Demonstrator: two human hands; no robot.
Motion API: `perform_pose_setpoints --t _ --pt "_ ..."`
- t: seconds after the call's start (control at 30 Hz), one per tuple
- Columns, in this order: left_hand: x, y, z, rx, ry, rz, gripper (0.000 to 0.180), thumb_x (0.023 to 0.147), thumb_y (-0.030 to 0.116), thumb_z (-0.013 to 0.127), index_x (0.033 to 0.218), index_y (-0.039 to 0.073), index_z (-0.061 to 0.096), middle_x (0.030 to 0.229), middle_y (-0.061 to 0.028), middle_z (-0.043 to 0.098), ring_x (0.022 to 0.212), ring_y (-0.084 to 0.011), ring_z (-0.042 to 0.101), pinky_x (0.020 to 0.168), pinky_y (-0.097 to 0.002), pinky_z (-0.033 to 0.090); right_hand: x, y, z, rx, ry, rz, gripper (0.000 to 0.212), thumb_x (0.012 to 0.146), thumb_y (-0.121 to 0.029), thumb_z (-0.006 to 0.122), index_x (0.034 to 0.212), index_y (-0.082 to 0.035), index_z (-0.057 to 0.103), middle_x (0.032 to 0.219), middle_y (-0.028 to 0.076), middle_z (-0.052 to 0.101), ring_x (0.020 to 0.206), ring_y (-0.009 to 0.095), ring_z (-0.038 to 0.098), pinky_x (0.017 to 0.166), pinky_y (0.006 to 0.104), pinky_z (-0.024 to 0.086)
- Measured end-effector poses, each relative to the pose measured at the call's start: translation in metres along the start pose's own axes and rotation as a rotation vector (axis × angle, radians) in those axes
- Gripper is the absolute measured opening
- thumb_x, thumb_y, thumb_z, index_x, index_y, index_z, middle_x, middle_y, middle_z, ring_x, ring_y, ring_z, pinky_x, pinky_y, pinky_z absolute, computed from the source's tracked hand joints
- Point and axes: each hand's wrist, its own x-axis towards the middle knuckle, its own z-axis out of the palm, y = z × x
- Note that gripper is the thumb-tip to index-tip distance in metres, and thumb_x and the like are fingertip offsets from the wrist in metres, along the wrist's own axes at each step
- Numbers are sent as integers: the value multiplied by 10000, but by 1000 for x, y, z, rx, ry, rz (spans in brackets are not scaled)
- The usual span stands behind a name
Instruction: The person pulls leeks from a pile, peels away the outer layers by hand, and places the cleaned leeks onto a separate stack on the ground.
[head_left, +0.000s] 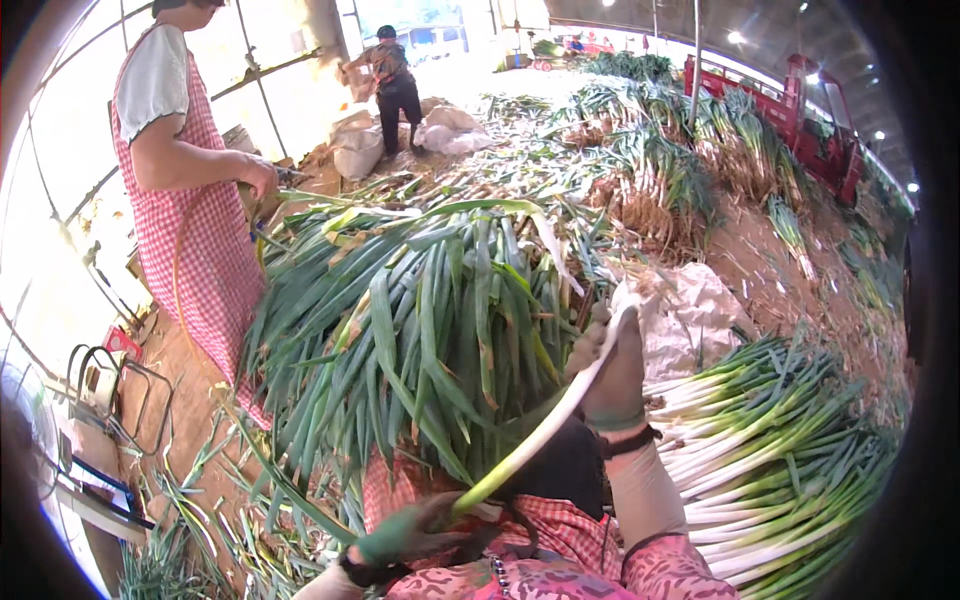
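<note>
The gloved left hand and gloved right hand grip one long white-and-green onion stalk, which uneven bending could snap.

The left hand and the right hand wore fitted gloves, coloured in green and greyish brown. A narrow dark wristband circled each wrist. The pink fabric garment carried darker, leopard-like spots, and red-and-white checked cloth covered the lap.

Onion heap left, onion pile right
</note>
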Motion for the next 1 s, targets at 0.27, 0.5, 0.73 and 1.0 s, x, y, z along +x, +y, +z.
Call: perform_pose_setpoints --t 0.27,0.5,0.73,1.0 --pt "22 -56 21 -201 -98 10 422 930 243 617 1283 27 534 1047 -158 684 937 -284 673 806 -385 519 -2 -131 -75 -975 319 -778 306 965 -173 583 1207 13 549 983 91 626 817 140 582 762 257 484" --pt "31 -38 6 77 -129 -14 397 919 245 616 1245 24 563 1009 -207 671 893 -329 669 767 -399 511 -68 -42 -40 -2366 -957 -528 608 746 -475 724 1233 -136 595 1207 128 583 1210 316 514 1066 506 352" --pt "69 18 -1 66 -40 204 402 877 121 653 1251 9 558 1121 -176 645 1008 -292 645 856 -377 504 -53 -124 -100 -2475 -758 -427 203 787 -342 680 830 -144 660 744 33 582 758 246 586 709 389 469" --pt "71 -8 -28 -183 494 259 467 855 -54 574 1316 -25 505 1309 -145 557 1210 -246 530 1026 -343 405 -175 -359 -90 -2665 417 -982 254 895 -250 649 1055 -54 669 853 107 661 828 287 633 789 405 514"
